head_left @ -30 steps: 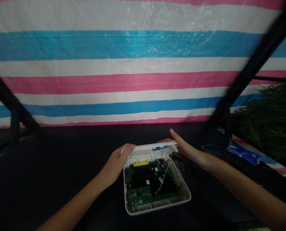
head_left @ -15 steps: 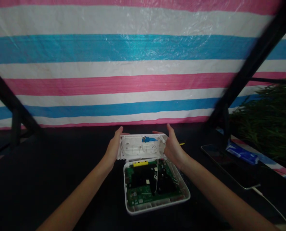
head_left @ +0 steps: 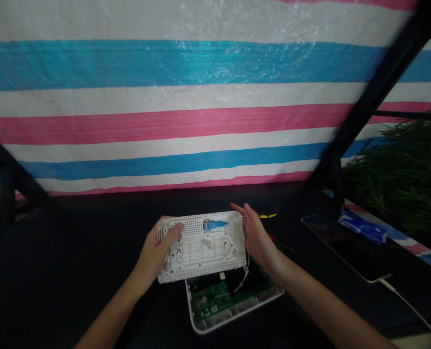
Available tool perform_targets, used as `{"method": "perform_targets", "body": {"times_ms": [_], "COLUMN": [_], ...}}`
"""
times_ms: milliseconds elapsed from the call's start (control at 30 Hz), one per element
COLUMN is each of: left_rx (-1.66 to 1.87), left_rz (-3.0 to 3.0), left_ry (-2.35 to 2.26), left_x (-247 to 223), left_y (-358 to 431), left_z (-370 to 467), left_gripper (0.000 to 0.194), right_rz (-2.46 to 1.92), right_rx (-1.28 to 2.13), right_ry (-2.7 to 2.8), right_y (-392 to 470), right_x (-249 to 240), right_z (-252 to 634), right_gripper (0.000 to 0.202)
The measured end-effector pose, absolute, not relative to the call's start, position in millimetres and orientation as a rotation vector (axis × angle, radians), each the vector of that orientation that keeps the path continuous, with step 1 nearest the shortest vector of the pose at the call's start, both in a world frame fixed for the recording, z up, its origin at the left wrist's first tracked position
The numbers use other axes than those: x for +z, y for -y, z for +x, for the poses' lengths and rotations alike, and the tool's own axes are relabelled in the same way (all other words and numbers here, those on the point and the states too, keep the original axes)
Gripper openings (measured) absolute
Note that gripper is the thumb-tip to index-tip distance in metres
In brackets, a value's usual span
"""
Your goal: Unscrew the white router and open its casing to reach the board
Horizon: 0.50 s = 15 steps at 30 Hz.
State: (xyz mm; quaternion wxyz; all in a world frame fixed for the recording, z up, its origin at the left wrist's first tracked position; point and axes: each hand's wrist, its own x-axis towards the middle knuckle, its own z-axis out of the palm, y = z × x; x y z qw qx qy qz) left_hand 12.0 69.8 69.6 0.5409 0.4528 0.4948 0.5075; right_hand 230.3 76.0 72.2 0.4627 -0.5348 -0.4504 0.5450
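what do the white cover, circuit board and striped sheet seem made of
White cover: probably matte molded plastic, given its ribs and small holes. Green circuit board: likely coated resin laminate, judging by colour and white markings. Striped sheet: seemingly glossy plastic tarpaulin; it creases and glints.

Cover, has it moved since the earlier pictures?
Yes. Judged against the phone, the cover has shifted left and lower in view, now hiding the far part of the board.

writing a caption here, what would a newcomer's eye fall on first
A glossy plastic sheet striped blue, pink and white spans the upper view. Below, the left hand grips a white perforated plastic cover, the right hand at its right edge. Below that, partly hidden, an open white plastic casing holds a green circuit board.
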Motion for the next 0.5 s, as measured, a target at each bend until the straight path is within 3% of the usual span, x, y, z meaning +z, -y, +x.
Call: {"method": "perform_targets", "body": {"times_ms": [133,333,500], "left_rx": [1.163,1.070,1.034], "left_rz": [0.986,0.851,0.829], "left_ry": [-1.198,-1.182,-1.153], "left_x": [66,63,62], "left_y": [-75,-73,-69], "left_z": [12,10,11], "left_gripper": [0.033,0.025,0.021], "right_rz": [-1.366,-1.416,-1.455], "right_rx": [1.097,1.142,0.997], "right_ry": [1.259,1.430,1.564], "right_y": [-80,-78,-54], "right_x": [50,20,34], "right_z": [261,292,288], "right_gripper": [0.086,0.079,0.069]}}
